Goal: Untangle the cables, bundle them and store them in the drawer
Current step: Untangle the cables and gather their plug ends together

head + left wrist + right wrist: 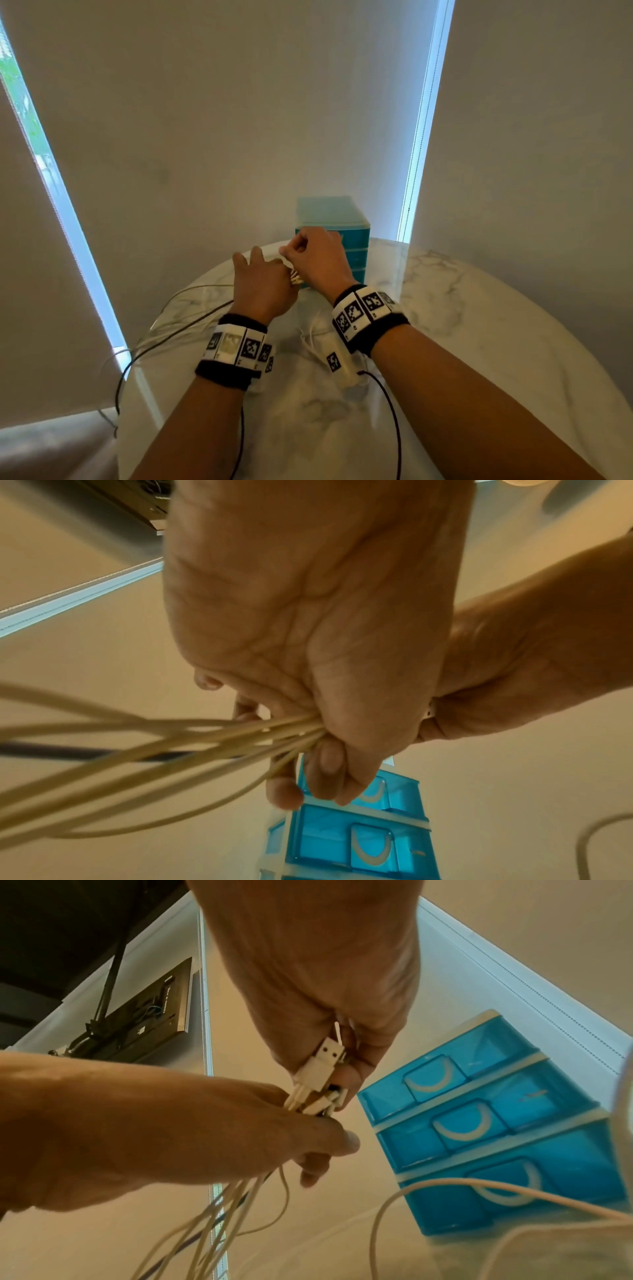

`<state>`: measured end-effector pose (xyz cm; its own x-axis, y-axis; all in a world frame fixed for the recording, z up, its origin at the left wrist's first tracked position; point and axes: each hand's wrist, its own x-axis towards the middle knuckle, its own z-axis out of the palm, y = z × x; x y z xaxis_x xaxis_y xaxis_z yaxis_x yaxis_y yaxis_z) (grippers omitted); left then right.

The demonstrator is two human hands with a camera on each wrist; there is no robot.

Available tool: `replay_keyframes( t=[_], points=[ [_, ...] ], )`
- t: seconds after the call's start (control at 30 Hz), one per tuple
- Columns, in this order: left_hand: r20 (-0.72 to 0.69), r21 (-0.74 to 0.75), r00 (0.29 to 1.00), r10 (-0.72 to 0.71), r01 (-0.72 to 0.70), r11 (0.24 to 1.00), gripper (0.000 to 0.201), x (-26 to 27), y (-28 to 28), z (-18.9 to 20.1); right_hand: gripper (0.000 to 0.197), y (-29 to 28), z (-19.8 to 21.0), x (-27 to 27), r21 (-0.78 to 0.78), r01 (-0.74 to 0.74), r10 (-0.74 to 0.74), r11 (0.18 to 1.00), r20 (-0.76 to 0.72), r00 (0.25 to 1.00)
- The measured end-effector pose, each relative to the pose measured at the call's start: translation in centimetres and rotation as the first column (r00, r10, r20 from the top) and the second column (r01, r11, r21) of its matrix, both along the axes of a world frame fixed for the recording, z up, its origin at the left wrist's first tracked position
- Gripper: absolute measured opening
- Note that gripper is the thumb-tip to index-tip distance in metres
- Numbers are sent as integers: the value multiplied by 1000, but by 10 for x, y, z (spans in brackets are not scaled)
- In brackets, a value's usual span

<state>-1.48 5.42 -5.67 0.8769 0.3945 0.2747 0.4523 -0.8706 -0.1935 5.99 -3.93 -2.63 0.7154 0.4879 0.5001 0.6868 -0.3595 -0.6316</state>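
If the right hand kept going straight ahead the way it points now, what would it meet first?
Most likely the blue drawer unit. The right hand, gripping white cable plugs, points forward at its closed drawer fronts, with nothing visible between. How far apart they are is unclear.

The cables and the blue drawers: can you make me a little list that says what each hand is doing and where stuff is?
left hand: grips a bunch of white cables
right hand: pinches the white plugs at the bunch's end
blue drawer unit: on the table behind the hands, the drawers in view all shut
marble table: loose cable loops trail off its left edge
bundle tied: cannot tell
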Motion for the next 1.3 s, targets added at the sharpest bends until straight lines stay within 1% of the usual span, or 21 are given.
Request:
replay_keyframes(
  t=[0.13,0.23,0.3,0.33,0.37,0.43,0.5,0.53,0.57,0.6,0.63,0.67,0.7,0.73,0.77,0.8,0.87,1.0,1.1,1.2,1.3],
  points=[
    [88,-187,994,-67,83,979,43,5,0,4,27,-9,0,9,46,15,-11,999,-86,996],
    [300,-431,952,-64,195,881,36,7,7,6,46,-27,13,18,23,22,-17,999,-187,982],
    [404,-591,915,11,252,767,38,3,6,7,53,-44,25,25,-118,-1,-27,993,-234,972],
    [428,-639,903,42,269,721,40,1,5,8,54,-53,30,25,-262,-65,-1,963,-243,970],
    [439,-668,897,62,279,689,39,0,4,8,56,-62,33,22,-435,-152,48,888,-242,969],
    [461,-708,881,105,294,642,39,0,3,7,62,-76,34,9,-726,-320,150,608,-291,945],
    [476,-737,869,134,311,600,38,2,2,6,58,-84,26,-9,-846,-424,189,323,-381,905],
    [477,-748,867,142,317,583,38,2,1,6,50,-86,20,-14,-857,-448,208,252,-404,891],
    [476,-759,867,147,320,567,39,3,0,5,39,-88,13,-14,-850,-463,237,252,-409,881],
    [476,-765,867,146,326,556,41,3,-1,5,28,-93,9,-10,-815,-479,272,327,-405,873],
    [479,-768,866,142,335,546,44,3,-2,4,20,-99,6,-3,-732,-489,296,474,-391,872],
    [485,-772,863,141,346,534,48,1,-4,4,19,-107,3,5,-573,-470,294,671,-377,878],
    [496,-776,857,142,364,515,49,0,-5,4,20,-116,-1,12,-320,-402,273,858,-379,884],
    [512,-781,847,143,389,489,51,0,-6,4,22,-124,-6,19,-16,-292,262,956,-396,880],
    [529,-782,837,141,417,463,52,-1,-7,4,24,-131,-14,23,253,-169,265,953,-420,868],
    [545,-779,829,124,445,442,54,-2,-10,5,24,-135,-23,25,433,-61,274,899,-448,851],
    [564,-759,824,61,488,430,54,-1,-16,7,24,-135,-40,24,604,76,329,793,-530,781],
    [587,-731,806,-71,566,380,34,1,-26,5,25,-131,-48,18,717,192,487,670,-619,616],
    [620,-686,767,-165,632,361,24,4,-27,2,24,-131,-50,14,726,170,513,666,-612,602],
    [508,-664,803,-310,595,454,21,4,-27,0,28,-133,-52,15,759,207,537,618,-599,594],
    [448,-667,830,-333,558,494,23,9,-22,-6,35,-135,-48,16,791,215,576,573,-575,580]
  ],
)
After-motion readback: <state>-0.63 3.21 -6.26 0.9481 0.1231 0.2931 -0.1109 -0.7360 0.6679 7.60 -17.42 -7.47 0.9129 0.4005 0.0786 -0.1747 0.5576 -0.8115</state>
